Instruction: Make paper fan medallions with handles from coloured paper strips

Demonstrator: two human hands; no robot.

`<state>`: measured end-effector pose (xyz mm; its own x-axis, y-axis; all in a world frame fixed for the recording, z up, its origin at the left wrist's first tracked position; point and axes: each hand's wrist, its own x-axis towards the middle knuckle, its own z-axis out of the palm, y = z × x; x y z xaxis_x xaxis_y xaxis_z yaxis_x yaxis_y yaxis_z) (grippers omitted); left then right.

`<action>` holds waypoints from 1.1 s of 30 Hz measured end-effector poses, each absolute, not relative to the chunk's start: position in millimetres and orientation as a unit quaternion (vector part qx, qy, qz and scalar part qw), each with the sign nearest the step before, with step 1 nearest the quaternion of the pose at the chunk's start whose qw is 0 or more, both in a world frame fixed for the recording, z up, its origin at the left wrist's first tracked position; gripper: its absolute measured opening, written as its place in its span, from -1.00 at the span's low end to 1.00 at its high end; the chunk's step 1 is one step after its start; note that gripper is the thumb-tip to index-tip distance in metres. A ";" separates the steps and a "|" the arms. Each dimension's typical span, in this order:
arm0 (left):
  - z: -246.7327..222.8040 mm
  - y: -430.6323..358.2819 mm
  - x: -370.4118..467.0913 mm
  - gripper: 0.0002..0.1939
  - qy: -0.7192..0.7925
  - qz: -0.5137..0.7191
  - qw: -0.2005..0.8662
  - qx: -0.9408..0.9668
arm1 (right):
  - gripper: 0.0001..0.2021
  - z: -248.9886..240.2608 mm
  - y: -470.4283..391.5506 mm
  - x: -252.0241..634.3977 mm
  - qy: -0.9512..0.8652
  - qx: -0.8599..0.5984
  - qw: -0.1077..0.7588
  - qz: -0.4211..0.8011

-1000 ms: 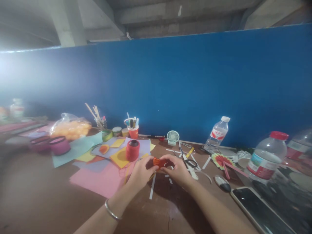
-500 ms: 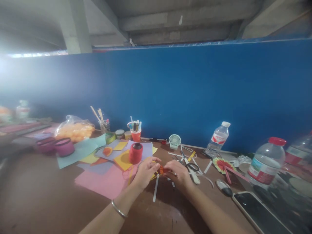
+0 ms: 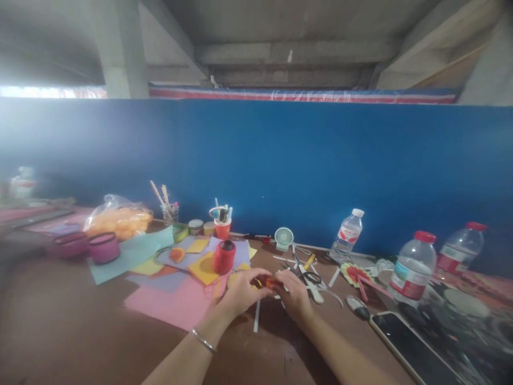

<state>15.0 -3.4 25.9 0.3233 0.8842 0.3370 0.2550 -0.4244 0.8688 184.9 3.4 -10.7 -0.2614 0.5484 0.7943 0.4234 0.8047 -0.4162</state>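
Whole view's tipped up since half a second ago, and over the brown counter (image 3: 92,331) the left hand (image 3: 240,291) has curled its fingers in toward the right hand (image 3: 295,293). Just to the right of the red spool (image 3: 224,260), both look to be pinching the small orange piece (image 3: 265,280) between them, though fingers hide most of it. If it's folded paper, I'd worry about one side slipping and letting it spring open, or too hard a squeeze crushing it, with that skinny white strip (image 3: 256,318) underfoot if it drops
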 end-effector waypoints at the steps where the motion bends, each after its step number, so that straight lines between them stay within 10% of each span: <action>1: 26.7 -4.9 14.4 -0.70 0.397 0.413 0.314 0.757 | -0.93 -12.3 3.9 185.5 -0.789 -0.312 0.526 0.057; 9: 25.2 -8.2 12.8 -0.88 0.380 0.345 0.078 0.854 | -0.92 -22.2 4.9 184.3 -0.785 -0.332 0.520 0.052; 22: 11.1 -5.7 19.3 -0.83 0.418 0.415 0.163 0.791 | -0.90 -25.1 10.8 179.6 -0.714 -0.356 0.565 0.210; 27: 6.6 1.7 18.0 -0.67 0.408 0.445 0.273 0.749 | -0.46 -24.2 17.3 180.1 -0.553 -0.312 0.599 0.488; 33: 10.9 6.5 11.8 -0.45 0.394 0.476 0.222 0.754 | -0.47 -16.8 13.9 185.6 -0.415 -0.253 0.519 0.703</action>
<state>11.8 6.5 10.9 0.2370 0.8060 0.5424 0.3830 -0.5906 0.7103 185.6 13.9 -16.8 -0.3329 0.9399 0.0758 -0.5196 -0.1157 -0.8465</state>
